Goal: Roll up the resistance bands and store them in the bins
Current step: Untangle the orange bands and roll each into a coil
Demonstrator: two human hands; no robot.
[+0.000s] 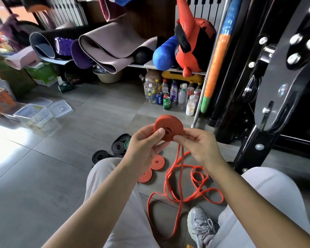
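Beside a grey lace-up sneaker [200, 224], loose loops of an orange rubber resistance band [168, 126] trailed on the floor beneath both hands. The left hand [143, 147] and right hand [199, 145], close together, pinched its half-wound coil between them. Clear plastic bins [34, 113] sat far to their left.

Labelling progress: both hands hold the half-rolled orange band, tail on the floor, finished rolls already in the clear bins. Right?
Wrong on one point. Head view: the finished rolls lie on the floor, not in the clear bins. The left hand and right hand do hold the half-rolled orange band, tail on the floor.
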